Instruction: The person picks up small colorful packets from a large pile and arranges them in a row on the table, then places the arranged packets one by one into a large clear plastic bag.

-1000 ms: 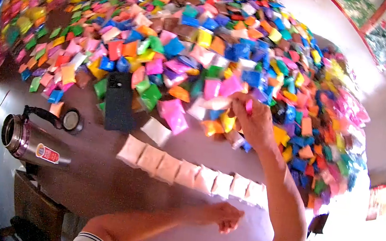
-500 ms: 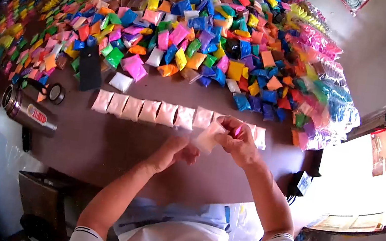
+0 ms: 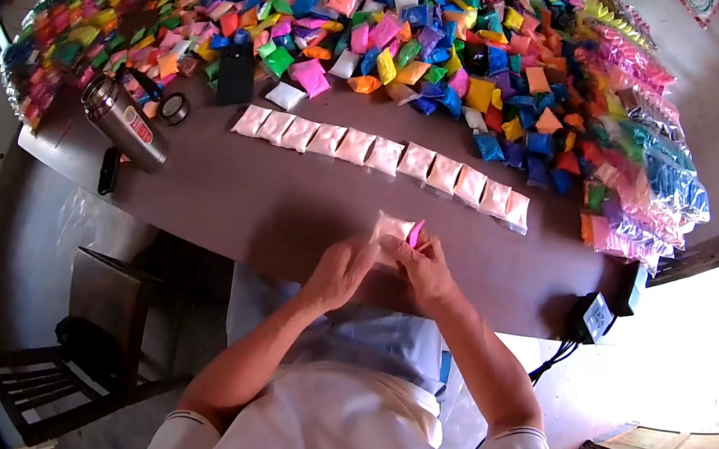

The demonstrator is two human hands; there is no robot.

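I observe the right hand (image 3: 429,272) pinching a pale packet (image 3: 392,227) at frame centre; the left hand (image 3: 340,272) is at its edge, grip indeterminate. Uneven finger pressure could cause slippage.

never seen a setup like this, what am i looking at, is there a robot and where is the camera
There's no robot here: these are a person's own bare hands. One camera, worn on the head, looks forward and down, so every picture comes from there. The right hand pinches a pale pink packet, with something bright pink by its fingers. The left hand is close against the packet; whether it grips is unclear. On the brown table lie a row of similar packets, a big multicoloured heap of packets behind, and a metal flask at left.
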